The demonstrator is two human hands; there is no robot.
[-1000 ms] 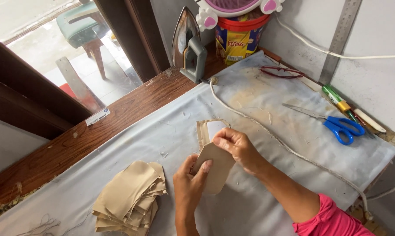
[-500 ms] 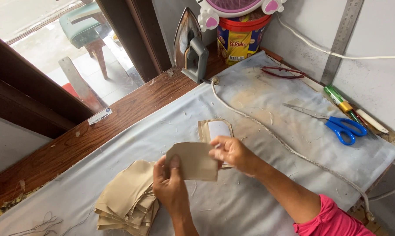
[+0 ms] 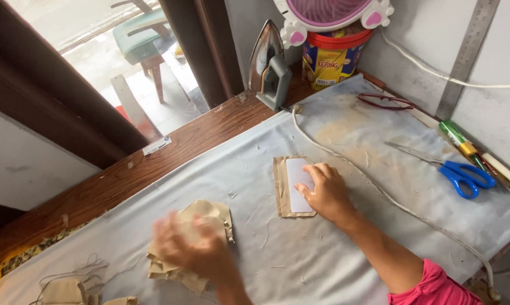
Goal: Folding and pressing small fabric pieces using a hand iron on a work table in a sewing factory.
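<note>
tan fabric pieces (image 3: 190, 243), rumpled pile, frayed threads

I see a round tub (image 3: 329, 59) at the table's back edge, just right of the upright iron: red rim, yellow printed wrapper with blue patches, its top hidden. On the bare wooden strip lies a small white rectangular label (image 3: 156, 145), possibly a sticker, with a tiny blue mark.
</note>
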